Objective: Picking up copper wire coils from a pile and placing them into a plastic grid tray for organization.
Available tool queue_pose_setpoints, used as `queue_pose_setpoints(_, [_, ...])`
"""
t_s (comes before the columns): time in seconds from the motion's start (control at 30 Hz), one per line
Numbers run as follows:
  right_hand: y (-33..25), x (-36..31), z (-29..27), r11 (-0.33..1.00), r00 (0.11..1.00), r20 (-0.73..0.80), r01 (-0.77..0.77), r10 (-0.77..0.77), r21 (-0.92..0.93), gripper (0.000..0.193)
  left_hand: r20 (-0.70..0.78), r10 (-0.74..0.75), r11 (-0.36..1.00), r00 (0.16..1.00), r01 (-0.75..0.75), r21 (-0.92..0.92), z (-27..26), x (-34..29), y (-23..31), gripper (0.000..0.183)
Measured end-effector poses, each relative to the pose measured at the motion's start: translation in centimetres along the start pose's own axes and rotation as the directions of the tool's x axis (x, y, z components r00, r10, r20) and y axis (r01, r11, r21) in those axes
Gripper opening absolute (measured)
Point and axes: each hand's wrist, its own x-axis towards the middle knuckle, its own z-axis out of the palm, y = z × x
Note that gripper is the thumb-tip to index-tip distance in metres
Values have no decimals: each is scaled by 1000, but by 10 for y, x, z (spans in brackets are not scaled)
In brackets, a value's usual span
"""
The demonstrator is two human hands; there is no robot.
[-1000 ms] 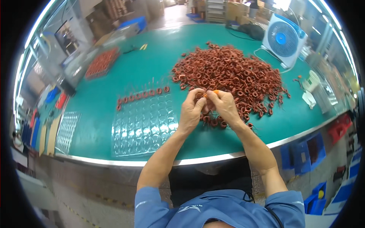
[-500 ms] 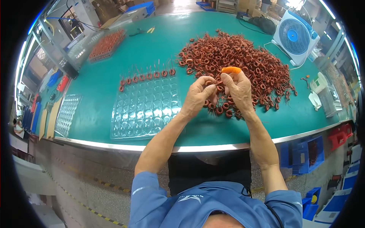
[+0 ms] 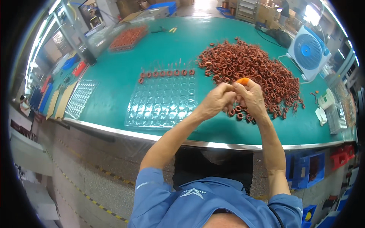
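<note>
My left hand (image 3: 219, 102) and my right hand (image 3: 251, 99) meet at the near left side of a large heap of copper-red ring coils (image 3: 262, 72). Both have their fingers pinched together around a wire-ended ring coil that they mostly hide. Something orange and curved (image 3: 242, 81), perhaps a finger cover, shows at my right index finger. Left of my hands lies a clear plastic tray (image 3: 161, 100) with round pockets. Coils (image 3: 169, 73) fill its far row, their wire ends pointing up, and one more coil (image 3: 141, 80) sits in the second row at the left.
A filled tray of coils (image 3: 128, 38) lies at the far left. Another clear tray (image 3: 81, 98) lies near the left edge. Pliers (image 3: 161, 29) rest at the back. A blue and white fan (image 3: 308, 51) and a white tub (image 3: 326, 99) stand on the right.
The view has shifted, so the table and trays appear farther right. My hands stay pinched together, with the fingers slightly rearranged. The coils in the tray look the same.
</note>
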Motion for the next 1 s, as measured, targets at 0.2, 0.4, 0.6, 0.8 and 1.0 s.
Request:
queue_pose_setpoints(0.2, [-3, -21, 13, 930, 989, 146, -47, -8, 363, 27, -30, 27, 948, 999, -35, -317, 5, -38, 15, 23])
queue_pose_setpoints(0.4, [-5, -30, 21, 973, 956, -229, 208, -182, 97, 30, -202, 82, 958, 976, -133, -255, 21, -43, 12, 21])
queue_pose_setpoints(0.6, [-11, -59, 22, 993, 989, -119, 94, -86, 66, 27, -244, 232, 895, 942, -108, 433, 34, -42, 21, 26])
queue_pose_setpoints(0.8, [-15, -51, 11, 924, 989, 149, -74, 19, 376, 27, -68, 143, 766, 987, -67, 640, 25, -49, 52, 27])
queue_pose_setpoints(1.0, [-18, -55, 0, 892, 958, 286, -153, 27, 426, 24, 77, 43, 616, 996, -87, 783, 27, -53, 88, 26])
